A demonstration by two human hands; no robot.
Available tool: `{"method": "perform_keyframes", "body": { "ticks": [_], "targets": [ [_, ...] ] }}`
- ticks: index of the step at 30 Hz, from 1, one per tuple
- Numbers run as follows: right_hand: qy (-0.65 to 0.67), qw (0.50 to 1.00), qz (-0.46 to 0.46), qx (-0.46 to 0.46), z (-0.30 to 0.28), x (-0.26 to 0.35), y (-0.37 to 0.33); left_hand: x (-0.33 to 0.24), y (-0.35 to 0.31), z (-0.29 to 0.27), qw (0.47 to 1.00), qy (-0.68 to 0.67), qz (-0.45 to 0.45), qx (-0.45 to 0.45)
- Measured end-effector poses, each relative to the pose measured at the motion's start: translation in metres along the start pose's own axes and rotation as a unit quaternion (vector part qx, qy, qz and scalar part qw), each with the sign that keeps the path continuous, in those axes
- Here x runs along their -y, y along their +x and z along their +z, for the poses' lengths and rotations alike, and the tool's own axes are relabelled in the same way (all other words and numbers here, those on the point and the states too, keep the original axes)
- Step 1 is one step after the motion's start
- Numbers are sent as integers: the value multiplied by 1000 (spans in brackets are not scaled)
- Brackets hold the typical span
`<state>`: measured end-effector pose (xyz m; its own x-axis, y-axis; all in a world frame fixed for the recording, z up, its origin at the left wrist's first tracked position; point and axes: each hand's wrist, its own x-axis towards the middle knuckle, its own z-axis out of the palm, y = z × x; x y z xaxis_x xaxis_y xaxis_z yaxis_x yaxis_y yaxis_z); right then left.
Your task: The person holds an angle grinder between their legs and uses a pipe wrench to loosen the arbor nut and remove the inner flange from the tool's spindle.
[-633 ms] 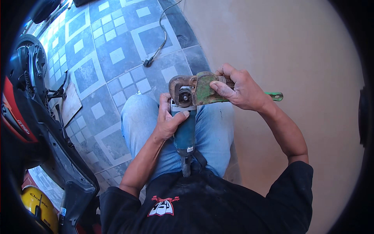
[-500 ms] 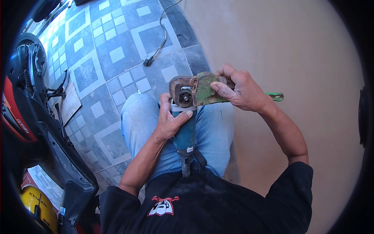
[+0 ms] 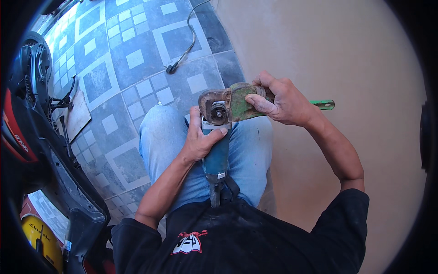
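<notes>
A teal angle grinder (image 3: 216, 157) lies lengthwise over my lap between my thighs, its head pointing away from me. Wrapped round that head near the neck is my left hand (image 3: 200, 142), thumb pressed on top. The rusty jaws of a worn green pipe wrench (image 3: 241, 102) surround the grinder's dark round spindle part (image 3: 219, 113); whether they bite on it I cannot tell. My right hand (image 3: 286, 101) is closed on the wrench behind the jaws, thumb on the near side. Past my wrist, the green handle end (image 3: 322, 105) sticks out to the right.
A power cord with a black plug (image 3: 171, 68) lies on the patterned tile floor (image 3: 109, 123) ahead. Along the left stands a motorbike (image 3: 68, 182) with a yellow rounded object (image 3: 42, 237) behind it. A plain tan surface (image 3: 337, 50) fills the right side.
The wrench handle's end has swung slightly away from me, and my right hand has turned a little with it. My left hand and the grinder stay nearly in place. The view has shifted slightly.
</notes>
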<state>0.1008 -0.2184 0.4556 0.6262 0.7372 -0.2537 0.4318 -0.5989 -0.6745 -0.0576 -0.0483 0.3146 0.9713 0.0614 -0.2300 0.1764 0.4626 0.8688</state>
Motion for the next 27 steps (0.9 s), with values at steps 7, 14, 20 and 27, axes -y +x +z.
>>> {"method": "perform_keyframes", "body": {
  "ticks": [7, 14, 20, 27],
  "targets": [
    [-27, 999, -25, 29, -8, -3, 11, 2, -1, 0, 1000, -10, -4, 5],
    [-50, 995, -59, 67, -13, 1, 22, 1, -3, -1, 1000, 16, 7, 3],
    [-68, 991, -89, 75, -15, 4, 27, 4, -3, -4, 999, -33, -17, 14],
    [-80, 986, -106, 97, -17, 7, 34, 14, -7, -8, 997, -52, -49, 21]
  ]
}}
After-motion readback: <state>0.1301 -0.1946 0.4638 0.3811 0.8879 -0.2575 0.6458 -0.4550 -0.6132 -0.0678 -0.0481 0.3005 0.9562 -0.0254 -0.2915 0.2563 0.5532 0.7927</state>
